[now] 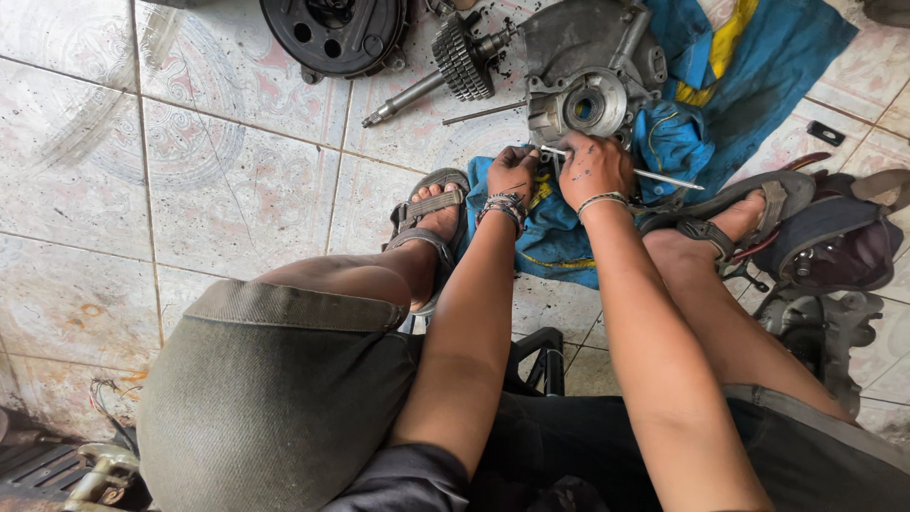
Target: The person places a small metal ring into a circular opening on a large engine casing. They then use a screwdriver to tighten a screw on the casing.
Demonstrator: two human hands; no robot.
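Both hands are working at the engine case (580,71) on the blue cloth (749,66), the right hand (595,169) gripping a thin metal rod (664,177), the left hand (513,173) pinching its near end, with the gear shaft (455,64) already lying out on the floor tiles (190,171).

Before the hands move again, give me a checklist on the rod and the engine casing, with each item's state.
1. Left hand on the thin metal rod: ok.
2. Right hand gripping the rod: ok.
3. Rod tip seated in the engine casing: cannot tell, hands hide it.
4. Casing resting on the blue cloth: ok.
5. Geared shaft clear of the hands: ok.
6. Feet clear of the casing: ok.
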